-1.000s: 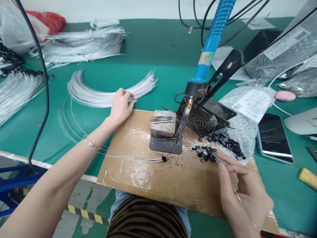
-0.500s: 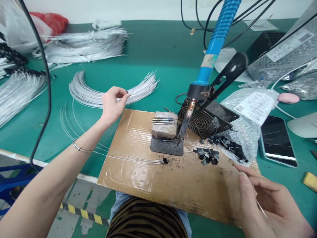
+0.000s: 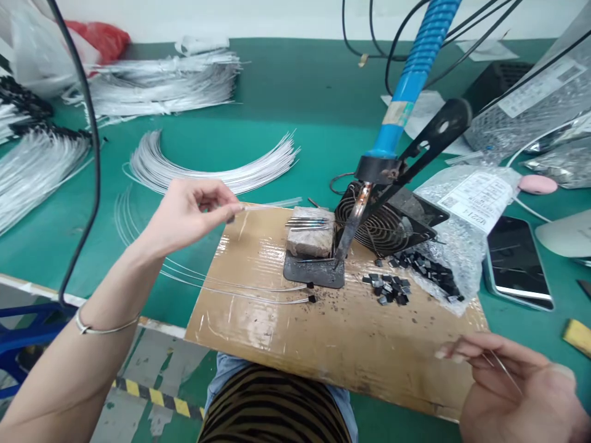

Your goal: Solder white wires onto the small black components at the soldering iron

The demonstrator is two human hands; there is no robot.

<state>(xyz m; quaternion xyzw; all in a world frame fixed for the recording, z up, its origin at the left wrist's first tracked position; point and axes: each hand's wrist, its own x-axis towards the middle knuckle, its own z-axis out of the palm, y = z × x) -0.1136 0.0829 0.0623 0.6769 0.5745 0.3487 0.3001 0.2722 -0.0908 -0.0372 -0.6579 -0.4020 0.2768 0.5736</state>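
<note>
My left hand is raised over the left edge of the brown cardboard sheet and pinches a thin white wire that points right toward the grey block. My right hand hovers at the lower right corner with its fingers curled round a thin metal tool or wire. A blue-handled soldering iron hangs in a black stand, its tip down on a dark plate. Small black parts lie in a pile on the cardboard. Two finished wires with black ends rest beside the plate.
A curved bundle of white wires lies on the green table behind the cardboard, with larger bundles further back and at the left. A small black fan, a bag of black parts, a phone and a black cable are nearby.
My left hand has picked a wire from the curved bundle and drawn it back over the cardboard. My right hand has pulled away from the black parts toward the lower right.
</note>
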